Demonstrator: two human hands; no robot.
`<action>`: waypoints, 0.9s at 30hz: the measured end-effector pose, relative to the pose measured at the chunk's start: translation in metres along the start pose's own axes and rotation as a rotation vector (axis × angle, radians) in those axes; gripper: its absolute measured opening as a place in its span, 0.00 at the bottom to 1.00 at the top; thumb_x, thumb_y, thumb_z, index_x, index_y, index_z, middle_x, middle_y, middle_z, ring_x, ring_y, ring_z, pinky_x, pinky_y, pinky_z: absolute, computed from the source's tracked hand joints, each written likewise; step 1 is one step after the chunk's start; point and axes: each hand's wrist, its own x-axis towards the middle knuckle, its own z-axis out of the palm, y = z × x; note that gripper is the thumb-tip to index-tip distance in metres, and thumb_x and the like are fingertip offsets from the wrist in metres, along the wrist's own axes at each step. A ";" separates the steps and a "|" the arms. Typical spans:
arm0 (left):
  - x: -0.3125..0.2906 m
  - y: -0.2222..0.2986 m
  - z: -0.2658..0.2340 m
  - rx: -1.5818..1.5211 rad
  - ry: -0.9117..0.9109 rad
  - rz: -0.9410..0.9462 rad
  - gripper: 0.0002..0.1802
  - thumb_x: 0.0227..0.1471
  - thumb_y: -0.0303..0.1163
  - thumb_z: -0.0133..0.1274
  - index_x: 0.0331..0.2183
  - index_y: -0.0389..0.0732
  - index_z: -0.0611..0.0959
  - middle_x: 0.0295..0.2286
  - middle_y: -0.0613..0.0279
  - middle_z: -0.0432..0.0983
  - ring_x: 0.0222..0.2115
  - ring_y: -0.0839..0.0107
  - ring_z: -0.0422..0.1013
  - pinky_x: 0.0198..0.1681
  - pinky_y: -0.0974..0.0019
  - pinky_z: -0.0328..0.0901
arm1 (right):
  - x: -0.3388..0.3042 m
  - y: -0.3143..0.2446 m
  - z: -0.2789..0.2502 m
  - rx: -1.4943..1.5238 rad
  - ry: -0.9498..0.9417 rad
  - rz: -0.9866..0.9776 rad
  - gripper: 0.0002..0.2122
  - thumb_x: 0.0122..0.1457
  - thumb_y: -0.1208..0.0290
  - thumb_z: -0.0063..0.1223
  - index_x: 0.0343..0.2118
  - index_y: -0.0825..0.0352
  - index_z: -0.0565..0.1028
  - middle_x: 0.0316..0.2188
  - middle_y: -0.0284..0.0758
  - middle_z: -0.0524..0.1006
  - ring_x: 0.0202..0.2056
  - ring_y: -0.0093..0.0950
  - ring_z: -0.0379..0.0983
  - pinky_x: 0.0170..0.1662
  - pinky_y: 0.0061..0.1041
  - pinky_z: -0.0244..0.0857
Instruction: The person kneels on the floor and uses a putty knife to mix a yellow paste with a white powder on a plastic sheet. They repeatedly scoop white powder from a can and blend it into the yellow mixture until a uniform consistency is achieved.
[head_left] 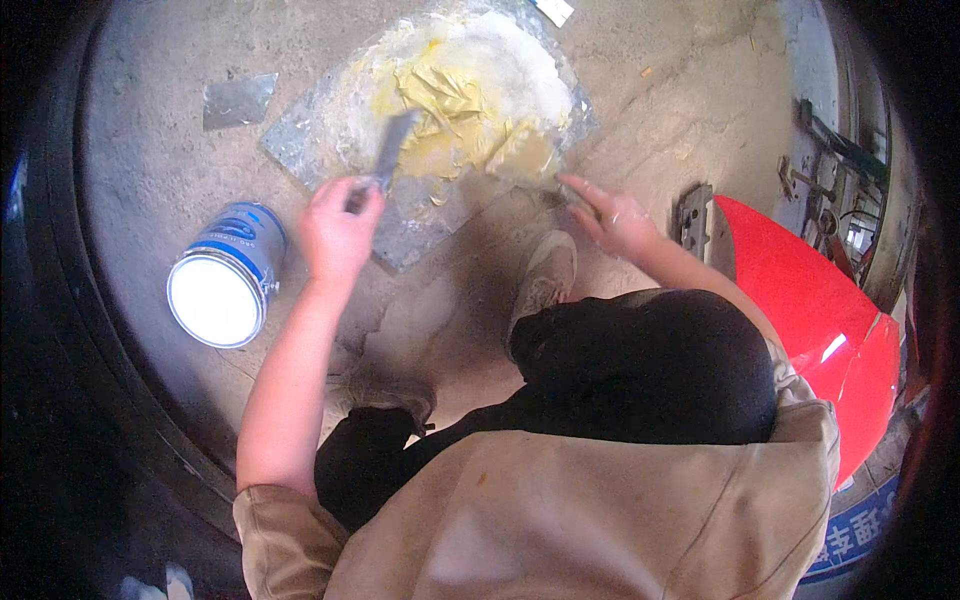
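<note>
Down on the concrete floor (160, 160), a blue tin (228, 275) stood open, filled near its rim with something white. Beyond it lay a glass sheet (300, 140) heaped with yellow putty (470, 110). The left hand (338, 228) was closed around the handle of a putty knife (392, 150), its blade in the putty. The right hand (612, 215) was spread open, fingertips at the sheet's edge. A red panel (810, 300) was cut off at the right; the knife blade was blurred.
</note>
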 end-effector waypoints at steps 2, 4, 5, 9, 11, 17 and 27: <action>0.006 -0.011 -0.007 -0.226 0.034 -0.280 0.10 0.51 0.29 0.62 0.35 0.34 0.85 0.30 0.61 0.83 0.30 0.72 0.77 0.36 0.68 0.70 | -0.007 -0.011 0.010 -0.054 -0.100 0.044 0.26 0.64 0.61 0.49 0.65 0.45 0.60 0.34 0.50 0.79 0.35 0.51 0.77 0.39 0.48 0.70; 0.010 -0.026 -0.009 -0.383 0.070 -0.386 0.10 0.55 0.29 0.60 0.37 0.33 0.84 0.32 0.62 0.82 0.32 0.76 0.75 0.38 0.71 0.68 | -0.003 -0.024 0.027 -0.091 -0.094 0.074 0.24 0.65 0.58 0.46 0.64 0.45 0.61 0.31 0.48 0.79 0.33 0.49 0.77 0.38 0.47 0.71; 0.011 -0.032 -0.008 -0.453 0.082 -0.470 0.09 0.57 0.28 0.59 0.39 0.33 0.84 0.33 0.63 0.81 0.33 0.79 0.74 0.38 0.73 0.67 | 0.000 -0.030 0.035 -0.111 -0.102 0.106 0.23 0.66 0.56 0.45 0.64 0.46 0.62 0.29 0.47 0.79 0.32 0.48 0.77 0.37 0.47 0.72; 0.005 -0.048 0.002 -0.555 0.123 -0.538 0.13 0.57 0.30 0.60 0.40 0.31 0.83 0.35 0.61 0.81 0.35 0.77 0.74 0.40 0.74 0.67 | 0.027 -0.052 0.053 -0.050 0.069 0.078 0.24 0.66 0.57 0.44 0.64 0.46 0.61 0.33 0.47 0.79 0.32 0.48 0.77 0.38 0.47 0.72; 0.000 -0.049 0.008 -0.584 0.167 -0.565 0.12 0.56 0.31 0.60 0.39 0.32 0.83 0.34 0.63 0.80 0.34 0.78 0.73 0.38 0.74 0.66 | 0.051 -0.059 0.047 -0.023 0.156 0.061 0.24 0.65 0.58 0.44 0.65 0.46 0.61 0.34 0.47 0.78 0.33 0.48 0.78 0.39 0.46 0.72; 0.001 -0.050 0.007 -0.738 0.230 -0.670 0.12 0.55 0.31 0.60 0.38 0.32 0.84 0.29 0.67 0.78 0.28 0.80 0.69 0.33 0.75 0.63 | 0.075 -0.040 -0.018 -0.207 0.209 -0.045 0.29 0.60 0.65 0.54 0.64 0.40 0.61 0.35 0.43 0.77 0.35 0.45 0.77 0.39 0.43 0.72; 0.003 -0.065 -0.003 -0.906 0.258 -0.689 0.09 0.56 0.32 0.60 0.36 0.36 0.83 0.27 0.70 0.74 0.25 0.81 0.65 0.30 0.76 0.60 | 0.090 -0.028 -0.069 -0.145 0.263 -0.179 0.24 0.62 0.68 0.50 0.62 0.50 0.66 0.34 0.48 0.78 0.37 0.50 0.76 0.43 0.43 0.71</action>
